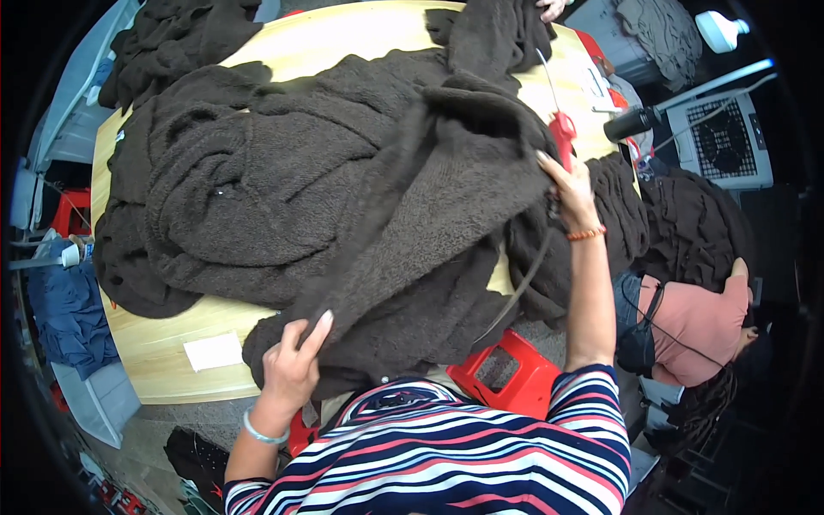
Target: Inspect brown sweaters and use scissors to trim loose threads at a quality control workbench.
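Clearly mid-spreading: left hand point(292, 365) pinched the brown sweater point(412, 223) at seven o'clock, right hand point(571, 193) gripped it at three; smoothing seemed next.

The right hand point(571, 184) presses into the dark brown fuzzy knitted garment point(412, 223), so its palm and whatever it grips are hidden. A red-handled tool point(562, 133) stands just behind it, its lower end out of sight. At the far edge, another person's hand point(549, 9) is cut off by the picture's rim, and the pale wooden table point(163, 343) is mostly buried under knitwear.
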